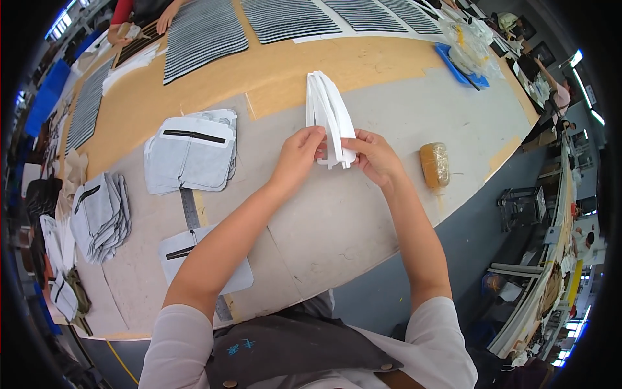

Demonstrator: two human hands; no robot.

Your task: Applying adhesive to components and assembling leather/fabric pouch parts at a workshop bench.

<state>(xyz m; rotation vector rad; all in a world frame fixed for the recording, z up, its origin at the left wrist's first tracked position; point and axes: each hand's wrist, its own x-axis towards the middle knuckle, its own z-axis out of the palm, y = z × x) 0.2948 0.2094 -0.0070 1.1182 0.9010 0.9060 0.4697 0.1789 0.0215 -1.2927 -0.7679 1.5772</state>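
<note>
Left hand (299, 154): centre of the frame, fingers pinched on the near left edge of a fanned bundle of white strips (330, 117).
Right hand (374, 155): just right of centre, thumb and fingers clamped on the near right edge of the same bundle.
Hands together: both closed on the bundle, close but with the strips between them.
White strips: long narrow pieces held upright-tilted, spreading away from the person toward the upper middle of the frame, their far ends over the tabletop (402, 104).
Grey panel stack (191, 152): left of centre, flat grey fabric pieces with a dark zip line, lying on the tabletop well apart from the hands.
Second grey stack (100, 217): far left, a fanned pile of similar pieces.
Single panel (194, 256): lower left, pale piece with a dark slot, crossed by a metal ruler (190, 209).
Brown wrapped block (435, 165): right of the right hand, near the tabletop's edge.
Striped sheets (201, 32): upper frame, dark-and-white strips laid in rows.
Blue tray (458, 68): upper right, under clear plastic bags.
Another person's hands (167, 16): upper left, on the striped sheets.
</note>
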